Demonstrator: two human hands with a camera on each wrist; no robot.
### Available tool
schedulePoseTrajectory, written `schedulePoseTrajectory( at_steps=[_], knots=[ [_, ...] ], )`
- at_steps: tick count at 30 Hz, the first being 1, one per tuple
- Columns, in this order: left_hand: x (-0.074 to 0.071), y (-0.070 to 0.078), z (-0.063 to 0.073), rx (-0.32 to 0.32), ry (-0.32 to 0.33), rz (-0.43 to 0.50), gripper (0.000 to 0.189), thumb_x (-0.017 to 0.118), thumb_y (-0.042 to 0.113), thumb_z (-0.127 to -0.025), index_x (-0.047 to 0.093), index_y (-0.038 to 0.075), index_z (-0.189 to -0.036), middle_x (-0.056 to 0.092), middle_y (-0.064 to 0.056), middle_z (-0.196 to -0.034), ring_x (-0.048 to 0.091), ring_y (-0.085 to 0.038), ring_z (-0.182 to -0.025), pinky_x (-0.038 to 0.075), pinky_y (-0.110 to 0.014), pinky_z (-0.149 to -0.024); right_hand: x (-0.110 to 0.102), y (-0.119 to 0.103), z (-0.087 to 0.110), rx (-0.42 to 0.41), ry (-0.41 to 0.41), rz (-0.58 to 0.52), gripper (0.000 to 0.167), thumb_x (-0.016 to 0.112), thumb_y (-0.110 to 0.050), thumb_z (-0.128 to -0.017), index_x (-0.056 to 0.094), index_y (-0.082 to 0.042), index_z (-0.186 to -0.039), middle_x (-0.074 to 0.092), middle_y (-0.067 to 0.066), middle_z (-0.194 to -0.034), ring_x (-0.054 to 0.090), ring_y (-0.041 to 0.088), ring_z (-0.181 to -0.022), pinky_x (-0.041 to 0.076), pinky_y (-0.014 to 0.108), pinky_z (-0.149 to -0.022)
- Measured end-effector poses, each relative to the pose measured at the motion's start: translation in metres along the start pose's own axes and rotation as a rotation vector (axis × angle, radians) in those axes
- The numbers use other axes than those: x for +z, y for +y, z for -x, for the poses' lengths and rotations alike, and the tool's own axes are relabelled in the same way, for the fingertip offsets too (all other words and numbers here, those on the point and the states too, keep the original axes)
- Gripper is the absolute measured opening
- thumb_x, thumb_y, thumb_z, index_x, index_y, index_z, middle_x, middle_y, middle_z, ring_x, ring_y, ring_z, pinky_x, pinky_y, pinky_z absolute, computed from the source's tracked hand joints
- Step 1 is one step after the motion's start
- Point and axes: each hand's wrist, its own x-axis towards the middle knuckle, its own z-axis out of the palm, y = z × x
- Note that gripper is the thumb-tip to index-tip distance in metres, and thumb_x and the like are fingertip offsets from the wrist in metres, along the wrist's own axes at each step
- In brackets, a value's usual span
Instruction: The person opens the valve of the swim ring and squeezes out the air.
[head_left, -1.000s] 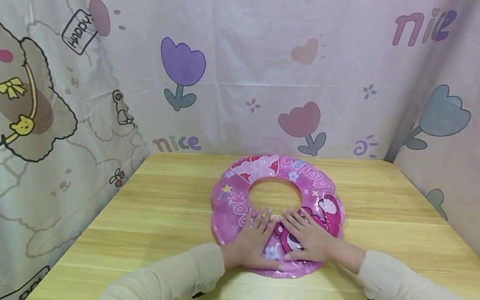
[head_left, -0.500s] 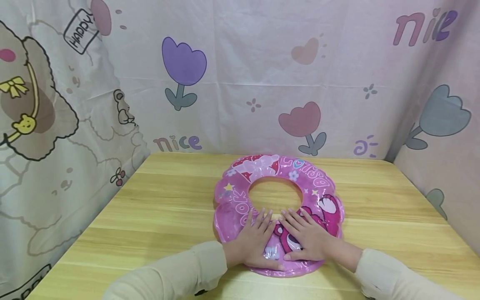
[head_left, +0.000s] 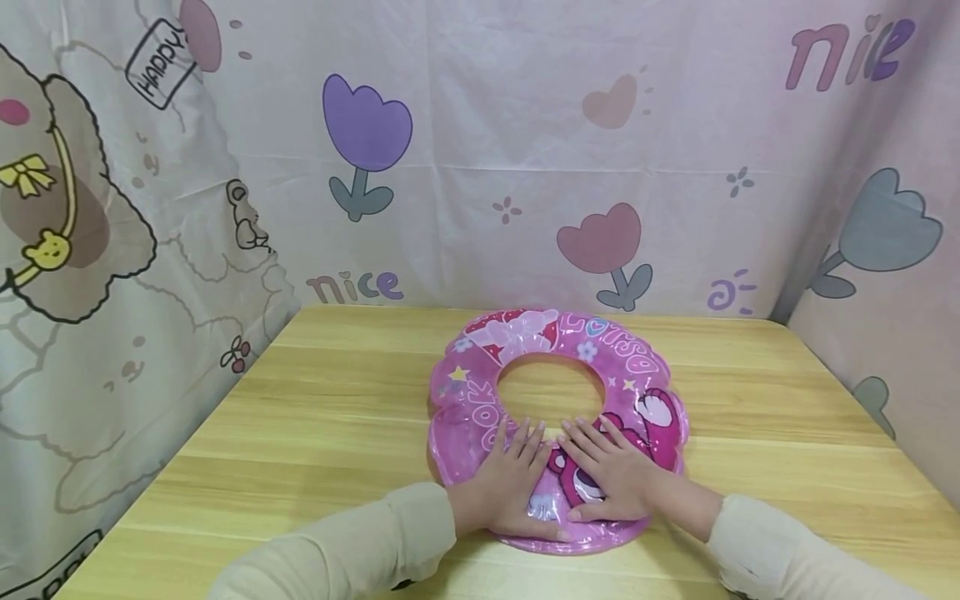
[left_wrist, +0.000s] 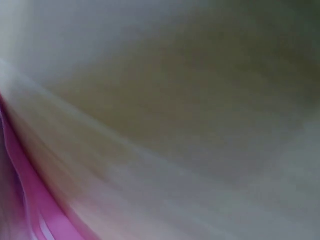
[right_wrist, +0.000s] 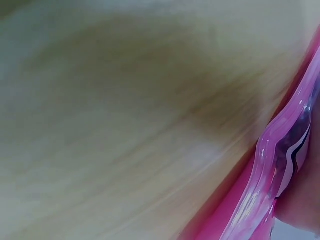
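A pink inflatable swim ring [head_left: 465, 433] with a bear print, stars and lettering lies on the wooden table. Its left side looks soft and creased. My left hand [head_left: 513, 483] rests flat on the near side of the ring, fingers spread and pointing at the hole. Beside it my right hand [head_left: 611, 475] presses on the bear print with straight fingers, the two thumbs almost meeting. In the left wrist view only a pink edge of the swim ring [left_wrist: 35, 195] shows. The right wrist view has its shiny seam [right_wrist: 265, 160] against part of the hand.
The light wood table [head_left: 300, 417] spreads out around the ring on every side. A printed curtain [head_left: 480, 108] with tulips hangs behind it. More printed cloth [head_left: 142, 333] closes off the left, and another panel [head_left: 900, 350] the right.
Over the last second the ring's left side has drawn in slightly and become more creased. Both hands have stayed in nearly the same place on it.
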Motion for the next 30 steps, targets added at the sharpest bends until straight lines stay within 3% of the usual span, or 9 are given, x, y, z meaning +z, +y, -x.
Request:
schedulePoseTrajectory(
  at_steps=[2,7,12,18,25,30],
  knots=[
    [0.001,0.000,0.001,0.002,0.008,-0.005,0.109,0.022,0.088,-0.072,0.022,0.011,-0.148,0.016,-0.014,-0.155,0.013,-0.033,-0.144,0.012,-0.058,-0.114,0.000,0.000,-0.001,-0.002,0.007,0.019,0.092,0.042,-0.073,-0.081,0.034,-0.006,-0.143,0.029,0.015,-0.151,0.024,0.035,-0.140,-0.008,0.044,-0.115],
    [0.001,-0.003,0.001,0.011,0.024,0.015,0.107,0.024,0.087,-0.073,0.021,0.011,-0.148,0.016,-0.014,-0.155,0.013,-0.033,-0.144,0.013,-0.057,-0.114,-0.003,-0.001,-0.001,0.000,0.026,0.010,0.091,0.045,-0.072,-0.080,0.037,-0.005,-0.141,0.032,0.016,-0.149,0.027,0.036,-0.138,0.019,0.056,-0.110],
    [0.003,-0.010,0.002,0.038,0.044,0.015,0.105,0.026,0.085,-0.075,0.020,0.011,-0.149,0.016,-0.013,-0.156,0.013,-0.032,-0.144,0.013,-0.055,-0.115,-0.008,-0.002,-0.002,0.015,0.011,-0.099,0.083,0.044,-0.064,-0.087,0.036,-0.002,-0.141,0.031,0.019,-0.149,0.027,0.039,-0.138,0.017,0.060,-0.110],
    [0.007,-0.023,0.004,0.100,0.101,0.005,0.107,0.028,0.085,-0.074,0.021,0.009,-0.148,0.016,-0.014,-0.155,0.014,-0.035,-0.143,0.013,-0.057,-0.114,-0.016,-0.003,-0.004,0.021,0.000,-0.251,0.065,0.045,-0.041,-0.092,0.035,-0.001,-0.141,0.031,0.021,-0.149,0.027,0.042,-0.137,0.018,0.059,-0.111],
    [0.007,-0.047,0.011,0.224,0.156,-0.102,0.107,0.026,0.086,-0.074,0.023,0.008,-0.147,0.018,-0.013,-0.155,0.015,-0.034,-0.143,0.015,-0.055,-0.114,-0.022,-0.005,-0.002,-0.083,0.089,-0.083,0.063,0.049,-0.048,-0.089,0.047,-0.005,-0.135,0.048,0.016,-0.139,0.047,0.035,-0.126,0.036,0.053,-0.104],
    [0.012,-0.065,0.015,0.306,0.219,-0.098,0.106,0.034,0.084,-0.073,0.026,0.007,-0.146,0.023,-0.014,-0.154,0.017,-0.034,-0.143,0.017,-0.054,-0.114,-0.021,-0.002,0.000,-0.082,0.135,-0.036,0.065,0.048,-0.052,-0.089,0.047,-0.006,-0.135,0.048,0.016,-0.138,0.047,0.036,-0.126,0.034,0.052,-0.106]
  ],
)
